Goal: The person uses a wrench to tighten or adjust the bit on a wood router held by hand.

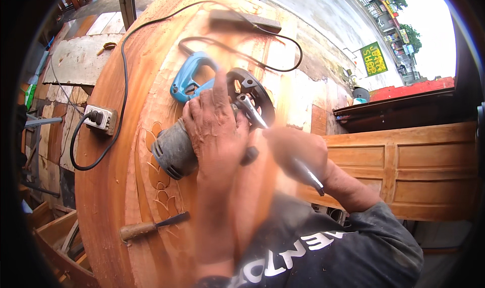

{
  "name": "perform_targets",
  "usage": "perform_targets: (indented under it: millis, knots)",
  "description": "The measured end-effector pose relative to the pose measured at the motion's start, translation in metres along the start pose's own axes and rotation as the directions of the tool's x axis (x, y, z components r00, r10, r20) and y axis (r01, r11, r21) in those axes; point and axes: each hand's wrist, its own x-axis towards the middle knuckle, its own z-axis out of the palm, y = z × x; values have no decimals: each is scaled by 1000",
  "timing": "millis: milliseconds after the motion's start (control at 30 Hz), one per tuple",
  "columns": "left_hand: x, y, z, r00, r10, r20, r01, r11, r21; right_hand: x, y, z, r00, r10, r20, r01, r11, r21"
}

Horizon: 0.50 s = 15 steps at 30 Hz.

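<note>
A router [174,149] with a grey motor body, a blue D-shaped handle [184,81] and a black round base [263,93] lies on its side on a carved wooden panel [108,187]. My left hand [217,121] is closed over the router's middle, between motor and base. A silver wrench [255,114] has its head at the router's collet area; the exact fit is hidden by my fingers. Gripping the wrench's shaft is my right hand [298,151], blurred by motion, with the shaft's end sticking out below it.
A wooden-handled chisel [154,227] lies on the panel near me. At the far side rests a dark oblong block [245,21]. The black cord [125,71] loops across the panel to a socket box [101,119] on the left. A panelled wooden door [389,169] lies at right.
</note>
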Motion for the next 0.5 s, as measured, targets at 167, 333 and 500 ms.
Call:
perform_targets:
  millis: [167, 333, 500]
  knots:
    - [-1, 0, -1, 1000, -7, -19, 8, 1000, 15, 22, -9, -11, 990, 83, 113, -83, 997, -12]
    - [1, 0, -1, 1000, -10, -17, 10, 1000, 21, 32, 2, -5, 981, 104, 162, -113, 992, 47]
    - [-1, 0, 0, 1000, -12, -5, 12, 1000, 6, 26, 3, 3, 979, 127, 161, -131, 991, 13]
